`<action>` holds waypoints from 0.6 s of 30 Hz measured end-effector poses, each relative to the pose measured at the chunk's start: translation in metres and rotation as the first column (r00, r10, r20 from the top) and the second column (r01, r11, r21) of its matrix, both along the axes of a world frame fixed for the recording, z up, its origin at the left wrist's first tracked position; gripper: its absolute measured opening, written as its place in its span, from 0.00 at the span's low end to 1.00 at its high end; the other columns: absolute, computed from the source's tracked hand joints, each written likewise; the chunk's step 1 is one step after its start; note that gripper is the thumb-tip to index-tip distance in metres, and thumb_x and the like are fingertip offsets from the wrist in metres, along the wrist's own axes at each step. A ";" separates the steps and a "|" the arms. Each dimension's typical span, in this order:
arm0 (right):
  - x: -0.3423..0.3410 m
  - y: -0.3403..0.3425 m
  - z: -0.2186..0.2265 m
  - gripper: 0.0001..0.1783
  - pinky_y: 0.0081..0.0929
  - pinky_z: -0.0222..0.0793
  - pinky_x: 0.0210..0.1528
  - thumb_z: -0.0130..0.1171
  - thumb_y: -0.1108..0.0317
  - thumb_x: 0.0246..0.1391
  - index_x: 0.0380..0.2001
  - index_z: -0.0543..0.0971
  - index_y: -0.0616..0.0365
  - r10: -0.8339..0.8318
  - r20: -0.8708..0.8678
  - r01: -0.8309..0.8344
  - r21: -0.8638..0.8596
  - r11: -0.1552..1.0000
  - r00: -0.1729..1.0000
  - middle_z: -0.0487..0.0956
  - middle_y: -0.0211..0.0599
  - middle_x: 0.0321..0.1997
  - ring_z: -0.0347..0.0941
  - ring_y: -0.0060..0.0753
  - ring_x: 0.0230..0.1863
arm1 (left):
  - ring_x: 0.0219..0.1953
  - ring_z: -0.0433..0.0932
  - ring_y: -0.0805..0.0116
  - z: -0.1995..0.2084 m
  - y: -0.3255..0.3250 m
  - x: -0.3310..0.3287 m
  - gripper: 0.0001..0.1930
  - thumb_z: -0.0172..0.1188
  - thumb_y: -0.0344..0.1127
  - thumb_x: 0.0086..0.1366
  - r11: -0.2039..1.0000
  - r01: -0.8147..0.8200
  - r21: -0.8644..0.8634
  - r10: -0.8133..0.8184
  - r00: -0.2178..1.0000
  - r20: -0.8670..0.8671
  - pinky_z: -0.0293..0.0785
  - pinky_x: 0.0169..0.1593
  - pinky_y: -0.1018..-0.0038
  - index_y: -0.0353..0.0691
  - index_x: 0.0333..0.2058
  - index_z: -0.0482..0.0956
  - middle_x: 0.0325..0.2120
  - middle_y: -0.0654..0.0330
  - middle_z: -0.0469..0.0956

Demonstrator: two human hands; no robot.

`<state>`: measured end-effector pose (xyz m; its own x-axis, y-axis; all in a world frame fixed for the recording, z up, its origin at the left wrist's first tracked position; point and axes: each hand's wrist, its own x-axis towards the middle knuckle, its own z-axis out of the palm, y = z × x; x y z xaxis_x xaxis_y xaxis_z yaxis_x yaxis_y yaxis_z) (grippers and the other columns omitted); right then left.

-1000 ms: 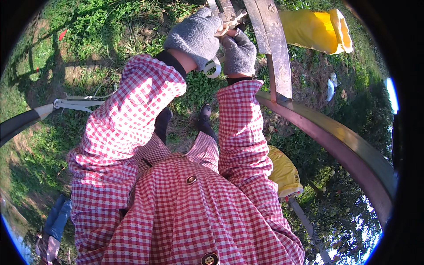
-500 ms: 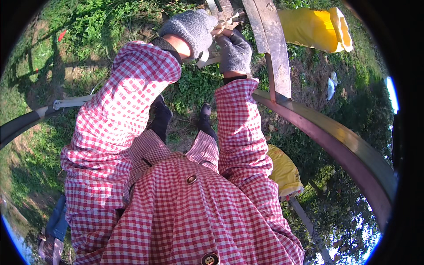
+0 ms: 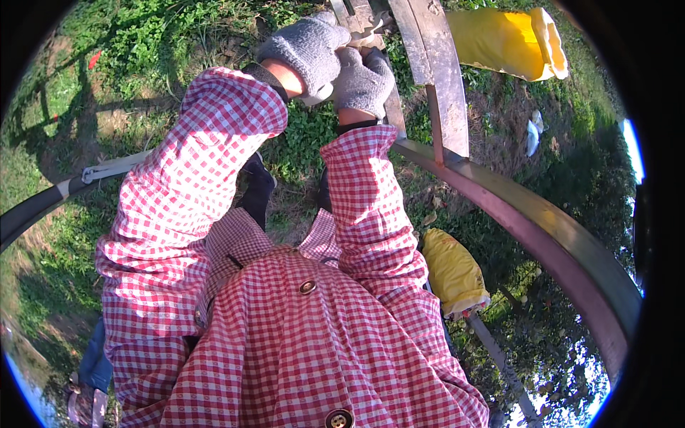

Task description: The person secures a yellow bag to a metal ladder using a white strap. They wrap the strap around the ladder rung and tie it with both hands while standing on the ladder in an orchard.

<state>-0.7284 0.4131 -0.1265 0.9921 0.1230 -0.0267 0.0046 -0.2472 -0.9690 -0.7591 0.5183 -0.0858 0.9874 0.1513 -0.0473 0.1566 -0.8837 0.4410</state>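
Note:
Both hands wear grey knitted gloves and meet at the top of the view. My left hand [image 3: 303, 53] is closed, its fingers pointing right at a pale, twisted cloth strap [image 3: 369, 34]. Close beside it, my right hand [image 3: 362, 84] is closed too, knuckles up, at the near side of the strap. The strap lies around a worn flat bar [image 3: 394, 114] of a frame. What exactly the fingertips pinch is hidden behind the gloves.
Right of my hands stands a weathered board [image 3: 444, 85], joined to a long curved metal rail [image 3: 542, 221]. Yellow sacks lie at the far right [image 3: 499, 44] and near my right arm [image 3: 453, 274]. Another pale strap [image 3: 118, 167] wraps a dark bar at left. Grass [image 3: 143, 78] covers the ground.
My right hand has moved left and slightly down, up against my left hand. The strap end that hung below the hands no longer shows. My left hand has barely shifted.

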 end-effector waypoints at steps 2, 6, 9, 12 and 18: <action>0.008 -0.004 -0.013 0.10 0.34 0.68 0.26 0.54 0.67 0.47 0.25 0.75 0.65 0.047 0.249 0.003 -0.195 0.981 0.967 0.76 0.50 0.22 0.74 0.44 0.23 | 0.42 0.74 0.54 0.029 -0.004 -0.004 0.16 0.56 0.32 0.49 0.998 0.053 0.034 -0.049 0.991 -0.123 0.72 0.43 0.63 0.45 0.40 0.76 0.39 0.53 0.72; 0.015 -0.003 -0.006 0.10 0.29 0.68 0.33 0.57 0.67 0.44 0.29 0.78 0.62 -0.035 0.027 0.041 -0.300 0.953 0.999 0.78 0.42 0.26 0.75 0.38 0.30 | 0.40 0.74 0.56 0.001 -0.005 0.012 0.13 0.56 0.31 0.51 0.998 0.070 0.002 -0.070 0.996 -0.055 0.71 0.45 0.63 0.44 0.38 0.76 0.38 0.53 0.71; 0.012 -0.010 0.002 0.09 0.26 0.71 0.34 0.56 0.70 0.46 0.31 0.77 0.64 0.214 -0.048 -0.218 -0.099 0.971 0.976 0.78 0.41 0.29 0.76 0.30 0.33 | 0.30 0.73 0.56 -0.022 0.031 0.027 0.08 0.54 0.33 0.51 0.948 0.314 -0.050 -0.302 0.939 0.164 0.69 0.34 0.65 0.42 0.32 0.75 0.26 0.54 0.73; 0.006 -0.013 0.003 0.09 0.24 0.72 0.34 0.54 0.72 0.48 0.32 0.76 0.67 0.184 -0.270 -0.086 0.337 0.937 0.945 0.78 0.40 0.32 0.76 0.30 0.34 | 0.21 0.73 0.57 -0.022 0.039 0.022 0.04 0.53 0.29 0.47 0.914 0.351 -0.204 -0.290 0.916 0.277 0.68 0.25 0.67 0.40 0.25 0.74 0.18 0.53 0.72; 0.015 -0.025 0.000 0.14 0.21 0.67 0.32 0.58 0.71 0.42 0.35 0.76 0.64 0.324 -0.180 -0.278 0.239 0.930 0.929 0.77 0.34 0.29 0.71 0.22 0.29 | 0.39 0.75 0.56 -0.017 0.031 0.018 0.13 0.58 0.34 0.51 0.933 0.001 -0.359 -0.073 0.980 -0.187 0.71 0.42 0.66 0.42 0.37 0.76 0.35 0.54 0.75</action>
<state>-0.7132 0.3877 -0.1263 0.8805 0.4407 -0.1747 -0.1645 -0.0617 -0.9844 -0.7408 0.5492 -0.1027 0.9580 0.0525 -0.2821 0.2409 -0.6810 0.6915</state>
